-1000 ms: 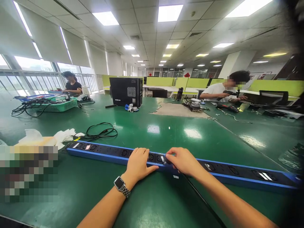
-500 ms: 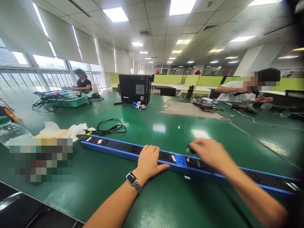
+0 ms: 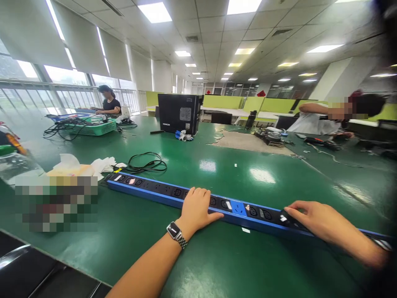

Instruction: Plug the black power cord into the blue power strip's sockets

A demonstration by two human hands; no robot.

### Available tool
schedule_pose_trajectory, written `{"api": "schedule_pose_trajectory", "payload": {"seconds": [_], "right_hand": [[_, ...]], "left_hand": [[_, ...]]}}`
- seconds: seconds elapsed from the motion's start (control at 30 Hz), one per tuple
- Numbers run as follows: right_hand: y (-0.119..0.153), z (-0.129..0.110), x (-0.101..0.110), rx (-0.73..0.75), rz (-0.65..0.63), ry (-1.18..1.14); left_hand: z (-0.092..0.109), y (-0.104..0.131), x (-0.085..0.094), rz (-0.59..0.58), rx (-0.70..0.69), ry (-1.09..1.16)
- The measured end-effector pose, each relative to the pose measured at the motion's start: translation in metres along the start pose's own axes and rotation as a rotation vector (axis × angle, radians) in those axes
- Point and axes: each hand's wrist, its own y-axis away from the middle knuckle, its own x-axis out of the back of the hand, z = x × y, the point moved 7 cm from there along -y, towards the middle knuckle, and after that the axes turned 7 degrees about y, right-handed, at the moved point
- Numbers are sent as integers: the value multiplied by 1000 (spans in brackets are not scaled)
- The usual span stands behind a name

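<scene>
A long blue-and-black power strip (image 3: 156, 188) with several sockets lies slantwise across the green table. My left hand (image 3: 196, 209), with a watch on its wrist, rests over the middle of the strip, fingers over its far edge and thumb along the near side. My right hand (image 3: 322, 219) is closed in a pinch on a small black plug (image 3: 290, 214) over the strip's right part. The fingers hide most of the plug, and whether it sits in a socket I cannot tell. A blurred dark cable runs down below my right forearm.
A coiled black cable (image 3: 149, 163) lies behind the strip's left end, near a tissue box (image 3: 70, 167) and a bottle (image 3: 18, 167). Farther back stand a green basket (image 3: 97, 128) of cables and a black computer case (image 3: 178, 114). Two people sit across the table.
My right hand has moved right and down with the plug, from above the strip's far edge to its right-hand sockets. My left hand stays on the strip. The view has shifted slightly.
</scene>
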Motion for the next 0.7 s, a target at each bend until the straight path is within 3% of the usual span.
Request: {"api": "schedule_pose_trajectory", "payload": {"seconds": [0.03,0.1,0.27,0.33,0.43,0.5,0.7], "right_hand": [[3,-8,-2,8,-105,15],[8,-20,1,22,-198,77],[11,-44,24,-73,-132,89],[12,-73,28,-65,-83,40],[12,-134,17,80,-137,-7],[10,-155,11,59,-138,32],[-1,-145,7,13,-238,94]], "left_hand": [[0,0,0,5,-5,0],[0,0,0,10,-15,-5],[1,0,0,10,-19,-9],[2,0,0,5,-23,-12],[3,0,0,0,-26,-25],[2,1,0,5,-14,-27],[-1,1,-1,-2,9,-38]]}}
